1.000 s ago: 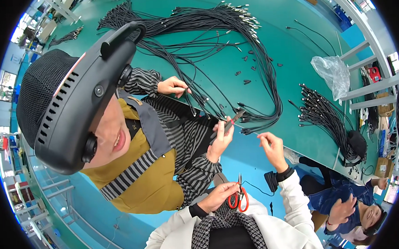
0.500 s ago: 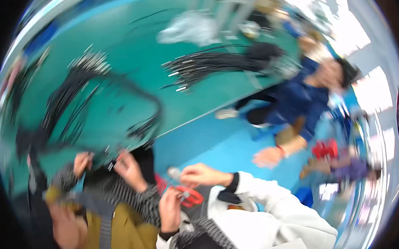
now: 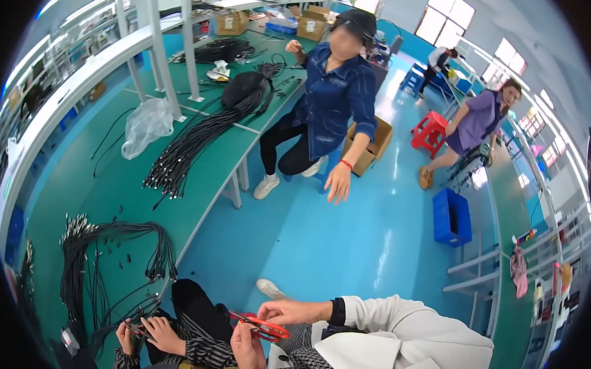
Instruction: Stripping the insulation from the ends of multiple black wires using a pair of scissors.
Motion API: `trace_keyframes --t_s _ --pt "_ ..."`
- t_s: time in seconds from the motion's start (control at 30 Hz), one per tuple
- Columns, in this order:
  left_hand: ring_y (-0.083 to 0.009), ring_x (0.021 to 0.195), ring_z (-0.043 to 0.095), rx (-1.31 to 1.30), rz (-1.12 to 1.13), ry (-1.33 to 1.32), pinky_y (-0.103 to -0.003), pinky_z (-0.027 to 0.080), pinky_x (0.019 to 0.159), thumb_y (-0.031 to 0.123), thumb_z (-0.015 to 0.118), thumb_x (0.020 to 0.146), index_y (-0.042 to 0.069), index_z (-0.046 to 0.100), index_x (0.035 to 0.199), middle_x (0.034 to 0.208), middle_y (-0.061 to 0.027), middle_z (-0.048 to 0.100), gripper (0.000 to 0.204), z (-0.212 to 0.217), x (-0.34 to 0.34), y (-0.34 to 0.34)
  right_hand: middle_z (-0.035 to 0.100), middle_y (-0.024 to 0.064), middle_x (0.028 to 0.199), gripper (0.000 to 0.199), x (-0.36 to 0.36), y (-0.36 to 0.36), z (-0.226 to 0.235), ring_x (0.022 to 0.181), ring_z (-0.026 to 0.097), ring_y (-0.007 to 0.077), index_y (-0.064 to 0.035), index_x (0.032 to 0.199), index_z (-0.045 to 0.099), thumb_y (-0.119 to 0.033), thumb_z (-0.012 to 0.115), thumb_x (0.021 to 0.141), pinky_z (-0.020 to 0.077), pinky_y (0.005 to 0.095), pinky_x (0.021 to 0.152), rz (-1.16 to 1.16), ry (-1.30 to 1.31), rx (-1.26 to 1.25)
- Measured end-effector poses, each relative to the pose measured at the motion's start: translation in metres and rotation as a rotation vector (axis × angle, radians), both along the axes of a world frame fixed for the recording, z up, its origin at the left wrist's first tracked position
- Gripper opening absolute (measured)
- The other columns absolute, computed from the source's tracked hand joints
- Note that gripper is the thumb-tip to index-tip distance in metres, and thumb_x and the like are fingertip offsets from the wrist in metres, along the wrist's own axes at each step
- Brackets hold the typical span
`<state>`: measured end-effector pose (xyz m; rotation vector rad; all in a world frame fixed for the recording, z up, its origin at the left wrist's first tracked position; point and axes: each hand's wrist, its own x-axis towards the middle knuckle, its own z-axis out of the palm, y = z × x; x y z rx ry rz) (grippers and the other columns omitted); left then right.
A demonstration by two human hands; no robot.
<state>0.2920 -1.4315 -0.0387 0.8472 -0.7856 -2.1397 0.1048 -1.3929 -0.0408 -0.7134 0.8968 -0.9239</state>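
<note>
Low in the picture, my left hand (image 3: pixel 248 350) is closed around a pair of scissors with red handle loops (image 3: pixel 276 331). My right hand (image 3: pixel 292 312) comes in from the right, its fingers bent together just above the scissors and close to my left fingertips. Whatever may be pinched between the right fingers is too small to make out. My white sleeve (image 3: pixel 405 333) lies across the lower right. Just left of me, a co-worker's two hands (image 3: pixel 161 335) work on thin black cables at the table's edge.
Black cable bundles (image 3: pixel 190 149) and a clear plastic bag (image 3: pixel 147 128) lie on the green table (image 3: pixel 153 212). A person in a dark blue shirt (image 3: pixel 338 95) sits beyond, one arm stretched out. A blue crate (image 3: pixel 451 218), cardboard box (image 3: pixel 372 143) and red stool (image 3: pixel 429 131) stand on the floor.
The view has swung, so the table and seated person appear farther left, and the blur has gone. My right hand has moved in close to the scissors in my left hand.
</note>
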Motion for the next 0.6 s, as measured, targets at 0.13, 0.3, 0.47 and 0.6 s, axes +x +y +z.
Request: trace_keyframes --t_s 0.13,0.3,0.47,0.6 --pt "-0.0137 0.085 0.056 -0.025 0.002 0.014 -0.029 0.045 0.078 0.024 0.048 0.099 0.004 0.056 0.089 0.095 -0.0046 0.060 0.024 -0.003 -0.005 0.003 0.062 0.0018 0.090 0.028 -0.002 0.019 0.008 0.085 0.058 0.0072 0.0005 0.111 0.053 -0.021 0.057 0.093 0.0466 0.0231 0.079 0.022 -0.050 0.035" --pt "-0.0146 0.084 0.056 -0.060 -0.038 0.021 -0.029 0.045 0.077 0.024 0.049 0.099 0.003 0.056 0.088 0.095 -0.0057 0.060 0.025 -0.001 -0.018 0.005 0.063 0.0023 0.093 0.030 -0.009 0.025 0.004 0.087 0.058 0.0070 0.0018 0.111 0.053 -0.020 0.059 0.092 0.0458 0.0226 0.080 0.063 -0.051 -0.025" --pt "-0.0156 0.085 0.056 -0.041 -0.060 0.013 -0.030 0.045 0.078 0.024 0.049 0.099 0.003 0.056 0.087 0.095 -0.0073 0.060 0.025 0.011 -0.044 0.003 0.064 0.0030 0.095 0.028 -0.032 0.024 0.009 0.087 0.058 0.0069 0.0015 0.110 0.055 -0.020 0.060 0.092 0.0454 0.0227 0.080 0.063 -0.112 0.026" --pt "-0.0159 0.084 0.056 -0.029 -0.118 0.019 -0.030 0.044 0.077 0.024 0.049 0.099 0.003 0.055 0.086 0.094 -0.0080 0.060 0.026 0.027 -0.071 -0.001 0.064 0.0032 0.094 0.030 -0.053 0.023 0.009 0.086 0.059 0.0081 0.0003 0.111 0.056 -0.025 0.057 0.094 0.0460 0.0233 0.078 0.063 -0.166 -0.006"
